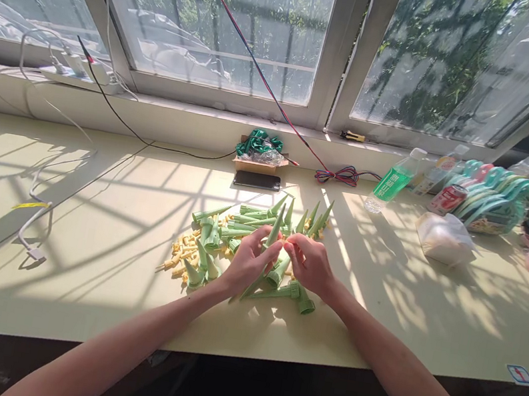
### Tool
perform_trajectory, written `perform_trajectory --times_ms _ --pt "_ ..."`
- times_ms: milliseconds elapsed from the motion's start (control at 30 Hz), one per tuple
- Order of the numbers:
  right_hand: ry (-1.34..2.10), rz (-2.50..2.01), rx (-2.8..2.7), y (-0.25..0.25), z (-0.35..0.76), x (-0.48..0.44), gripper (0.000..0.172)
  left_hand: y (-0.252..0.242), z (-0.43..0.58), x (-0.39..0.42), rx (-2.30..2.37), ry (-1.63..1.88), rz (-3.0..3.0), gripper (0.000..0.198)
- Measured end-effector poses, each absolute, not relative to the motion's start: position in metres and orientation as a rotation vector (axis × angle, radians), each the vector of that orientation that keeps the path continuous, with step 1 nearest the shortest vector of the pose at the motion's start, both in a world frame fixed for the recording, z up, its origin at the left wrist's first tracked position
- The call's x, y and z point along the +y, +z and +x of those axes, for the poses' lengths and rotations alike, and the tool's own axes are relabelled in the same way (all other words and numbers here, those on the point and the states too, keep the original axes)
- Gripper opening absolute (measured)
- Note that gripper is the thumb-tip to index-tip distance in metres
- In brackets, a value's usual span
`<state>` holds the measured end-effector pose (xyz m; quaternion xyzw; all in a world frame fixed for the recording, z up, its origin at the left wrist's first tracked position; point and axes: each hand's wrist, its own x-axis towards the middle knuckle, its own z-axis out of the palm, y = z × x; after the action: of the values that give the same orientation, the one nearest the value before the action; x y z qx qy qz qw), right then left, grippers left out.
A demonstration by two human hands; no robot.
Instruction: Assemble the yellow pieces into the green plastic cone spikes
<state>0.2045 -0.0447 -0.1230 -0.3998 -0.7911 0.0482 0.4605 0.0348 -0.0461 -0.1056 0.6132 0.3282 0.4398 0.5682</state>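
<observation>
My left hand point(253, 258) is closed around a pale green plastic spike point(277, 222), its pointed end up. Close beside it, the fingers of my right hand point(309, 261) pinch at a small piece that is mostly hidden, near the spike's lower part. Under and around both hands lies a pile of similar green spikes point(211, 235), some upright and some lying down. Small yellow plastic parts point(184, 255) are heaped at the pile's left side. A green spike piece point(306, 303) lies at the near right of the pile.
Behind the pile are a black phone point(257, 181) and a small cardboard box point(259, 166) with green material. To the right stand a green-labelled bottle point(391, 184), a red can point(448, 200) and teal hangers point(502, 197). A white cable point(30, 230) lies left.
</observation>
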Motion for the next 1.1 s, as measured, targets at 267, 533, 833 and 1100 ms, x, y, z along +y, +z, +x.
perform_trajectory --times_ms 267,533,833,1100 --pt "0.145 -0.969 -1.970 -0.1200 0.2045 -0.0457 0.034 -0.1046 0.0355 -0.0473 0.774 1.017 1.423 0.028" --pt "0.173 -0.949 -1.946 -0.1187 0.2045 -0.0462 0.035 -0.1025 0.0367 -0.0481 0.791 1.033 1.431 0.029" --pt "0.153 -1.039 -1.735 -0.1178 0.2058 -0.0450 0.040 -0.1041 0.0396 -0.0468 0.864 1.060 1.514 0.028" --pt "0.187 -1.037 -1.654 -0.1166 0.2047 -0.0475 0.024 -0.1065 0.0403 -0.0473 0.847 0.979 1.930 0.017"
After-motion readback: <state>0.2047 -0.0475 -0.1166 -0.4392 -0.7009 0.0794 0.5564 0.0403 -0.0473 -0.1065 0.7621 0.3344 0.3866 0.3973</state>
